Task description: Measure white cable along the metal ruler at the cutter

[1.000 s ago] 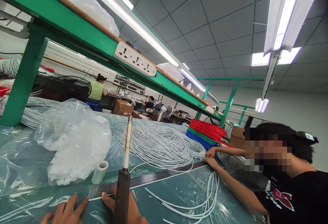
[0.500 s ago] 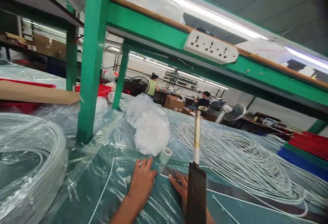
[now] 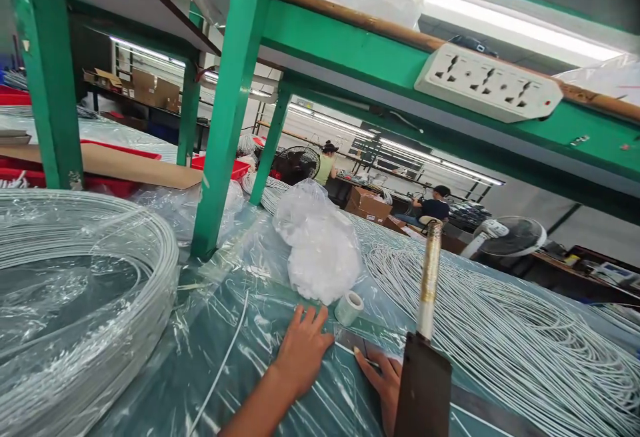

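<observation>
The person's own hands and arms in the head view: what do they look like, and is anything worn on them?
Both are bare. The left hand has no glove, ring or watch, and the forearm behind it shows no sleeve down to the picture's edge. The right hand is also ungloved; a dark upright tool hides its wrist, so a sleeve there cannot be judged. The nails look short and unpainted.

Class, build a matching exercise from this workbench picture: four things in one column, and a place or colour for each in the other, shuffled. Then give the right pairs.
Things:
1. Left hand
2. Tape roll
3. Socket strip
4. Fan

Descriptions:
A. white, fixed to the green beam overhead
B. flat on the plastic-covered table
C. standing beyond the table, on the right
D. beside the white plastic bag

Pairs: 1-B, 2-D, 3-A, 4-C
</observation>
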Demonstrator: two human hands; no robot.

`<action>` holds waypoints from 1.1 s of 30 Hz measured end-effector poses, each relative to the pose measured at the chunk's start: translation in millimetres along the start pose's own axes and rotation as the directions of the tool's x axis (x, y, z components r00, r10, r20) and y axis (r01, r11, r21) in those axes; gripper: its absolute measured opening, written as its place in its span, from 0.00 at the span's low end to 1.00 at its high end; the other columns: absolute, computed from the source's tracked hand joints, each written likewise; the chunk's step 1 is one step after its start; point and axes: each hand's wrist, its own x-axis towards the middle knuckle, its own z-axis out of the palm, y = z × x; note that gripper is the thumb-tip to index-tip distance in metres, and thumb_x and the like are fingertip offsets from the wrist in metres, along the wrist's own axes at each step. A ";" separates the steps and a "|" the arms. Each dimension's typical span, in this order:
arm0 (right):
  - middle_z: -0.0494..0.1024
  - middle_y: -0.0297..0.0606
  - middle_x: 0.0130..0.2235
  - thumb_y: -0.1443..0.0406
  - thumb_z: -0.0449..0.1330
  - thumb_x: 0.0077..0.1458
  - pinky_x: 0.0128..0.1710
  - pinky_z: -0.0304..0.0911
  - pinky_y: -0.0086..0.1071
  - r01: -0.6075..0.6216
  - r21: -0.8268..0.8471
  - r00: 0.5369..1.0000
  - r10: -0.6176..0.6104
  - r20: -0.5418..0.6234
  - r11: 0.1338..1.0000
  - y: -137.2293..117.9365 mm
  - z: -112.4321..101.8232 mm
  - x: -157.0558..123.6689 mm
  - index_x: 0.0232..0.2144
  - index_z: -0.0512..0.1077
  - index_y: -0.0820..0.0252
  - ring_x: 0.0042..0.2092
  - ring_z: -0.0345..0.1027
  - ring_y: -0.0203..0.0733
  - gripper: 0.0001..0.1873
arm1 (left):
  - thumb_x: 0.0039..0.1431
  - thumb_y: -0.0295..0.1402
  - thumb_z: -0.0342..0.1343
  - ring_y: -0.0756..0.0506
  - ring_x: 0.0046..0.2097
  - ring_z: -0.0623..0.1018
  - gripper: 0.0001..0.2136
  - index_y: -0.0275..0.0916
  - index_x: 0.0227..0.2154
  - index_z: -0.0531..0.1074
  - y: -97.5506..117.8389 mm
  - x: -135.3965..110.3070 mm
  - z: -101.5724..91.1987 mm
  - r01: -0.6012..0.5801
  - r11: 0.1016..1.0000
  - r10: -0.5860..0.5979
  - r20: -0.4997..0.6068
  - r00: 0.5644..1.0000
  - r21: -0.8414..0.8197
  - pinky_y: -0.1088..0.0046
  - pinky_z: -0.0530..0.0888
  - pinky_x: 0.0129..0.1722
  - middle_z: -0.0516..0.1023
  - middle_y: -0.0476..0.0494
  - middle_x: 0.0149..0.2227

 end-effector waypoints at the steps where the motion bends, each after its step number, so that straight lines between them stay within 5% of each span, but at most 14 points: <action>1: 0.77 0.31 0.35 0.78 0.45 0.53 0.32 0.70 0.29 0.023 -0.022 0.999 -0.024 -0.028 0.999 -0.6 0.7 0.1 0.39 0.75 0.46 0.32 0.70 0.37 0.27 | 0.61 0.24 0.45 0.35 0.60 0.59 0.14 0.39 0.46 0.71 0.0 0.0 -0.5 -0.001 1.000 0.001 0.004 1.000 0.008 0.47 0.54 0.60 0.55 0.35 0.62; 21: 0.76 0.32 0.35 0.76 0.47 0.52 0.34 0.67 0.34 0.064 -0.056 0.998 -0.064 -0.003 0.996 0.8 0.4 -1.5 0.44 0.72 0.45 0.33 0.71 0.40 0.26 | 0.58 0.24 0.46 0.35 0.57 0.63 0.17 0.43 0.48 0.70 -4.9 -2.0 1.6 -0.008 1.000 0.008 -0.029 1.000 0.030 0.47 0.57 0.57 0.58 0.33 0.59; 33: 0.76 0.34 0.35 0.78 0.45 0.50 0.31 0.67 0.31 0.097 -0.113 0.995 -0.101 -0.028 0.989 0.4 -2.1 0.6 0.42 0.74 0.49 0.32 0.70 0.38 0.26 | 0.56 0.22 0.45 0.37 0.53 0.65 0.18 0.43 0.46 0.72 -5.7 -3.7 9.0 0.014 0.995 -0.026 -0.115 0.993 -0.097 0.46 0.58 0.56 0.65 0.35 0.53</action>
